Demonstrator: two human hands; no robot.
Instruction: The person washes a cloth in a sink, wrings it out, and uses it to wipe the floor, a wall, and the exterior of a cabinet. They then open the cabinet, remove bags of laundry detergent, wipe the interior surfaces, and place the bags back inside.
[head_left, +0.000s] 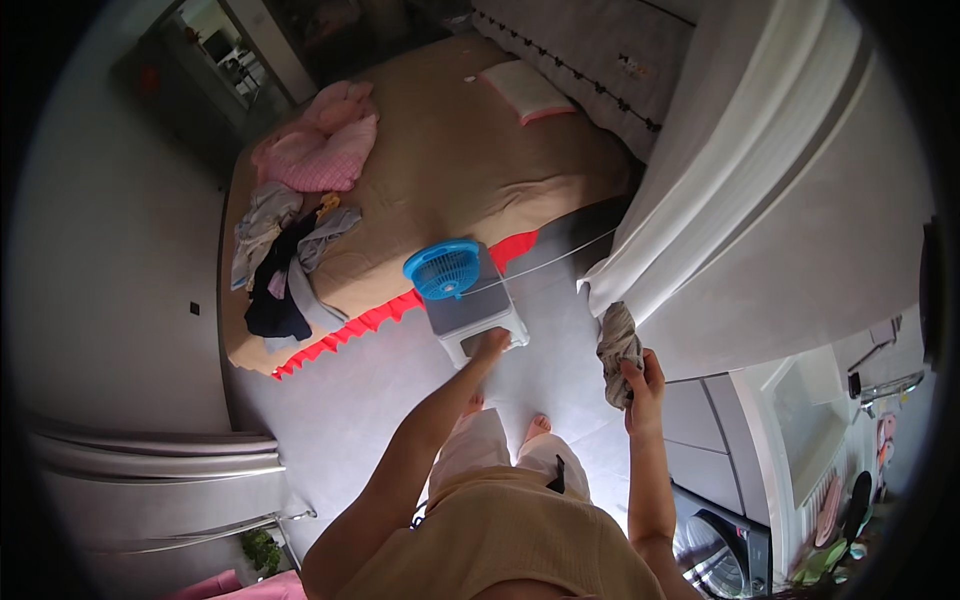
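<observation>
My right hand (643, 382) grips a crumpled grey-beige cloth (619, 352), held up on the right in front of the white curtain. My left hand (495, 342) is at the near side of a plastic step stool (472, 311) with a grey top and white legs. The hand is blurred, and whether its fingers grip the stool cannot be told. On the stool, at its bed side, stands a small blue fan (442, 268). A pale cord (540, 264) runs from the fan towards the curtain.
A bed (442, 142) with a tan sheet and red skirt lies ahead, holding pink bedding (322, 146) and a heap of clothes (281, 277). White curtain (712, 165) hangs at right. Beyond it are a front-loading washing machine (716, 555) and a sink (806, 420).
</observation>
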